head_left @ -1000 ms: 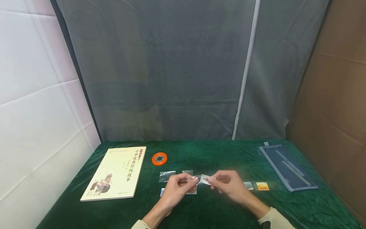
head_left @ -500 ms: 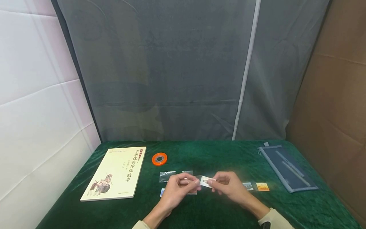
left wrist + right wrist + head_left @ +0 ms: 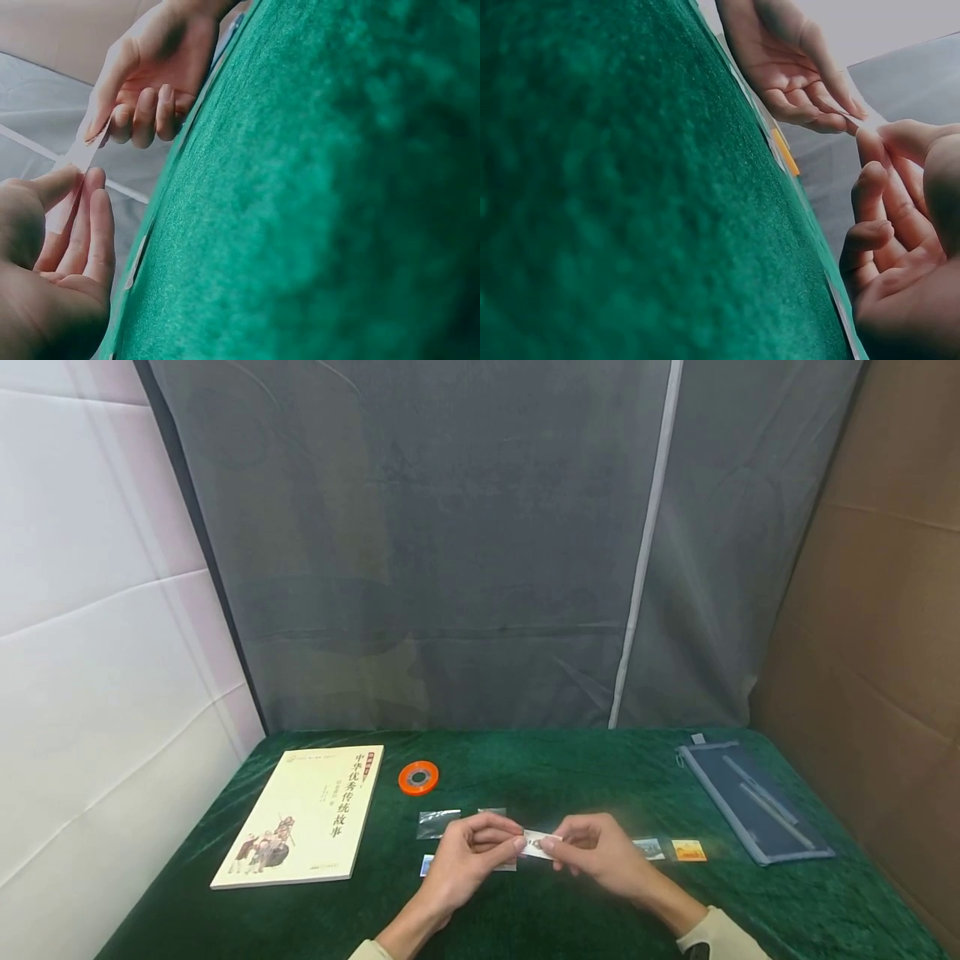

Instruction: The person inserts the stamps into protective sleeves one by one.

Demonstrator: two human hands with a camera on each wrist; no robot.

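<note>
Between my hands, above the green cloth, is a small white stamp (image 3: 537,843) with a dark printed figure. My right hand (image 3: 603,853) pinches its right end between thumb and fingers. Thumb and forefinger of my left hand (image 3: 467,858) meet at the stamp's left end, where they pinch a small clear plastic sleeve (image 3: 64,211), mostly hidden by the fingers. The left wrist view shows the stamp edge-on, running from one thumb to the other. In the right wrist view the fingertips of both hands almost meet around it.
Clear sleeves (image 3: 438,824) and a blue stamp (image 3: 427,865) lie near my left hand. A bluish stamp (image 3: 649,849) and an orange stamp (image 3: 688,850) lie to the right. Beyond are a cream book (image 3: 300,814), an orange reel (image 3: 418,777) and a blue zip pouch (image 3: 753,802).
The stamp has shifted slightly left and down, its left end now at my left thumb. The clear sleeve, visible between the hands earlier, is now mostly covered.
</note>
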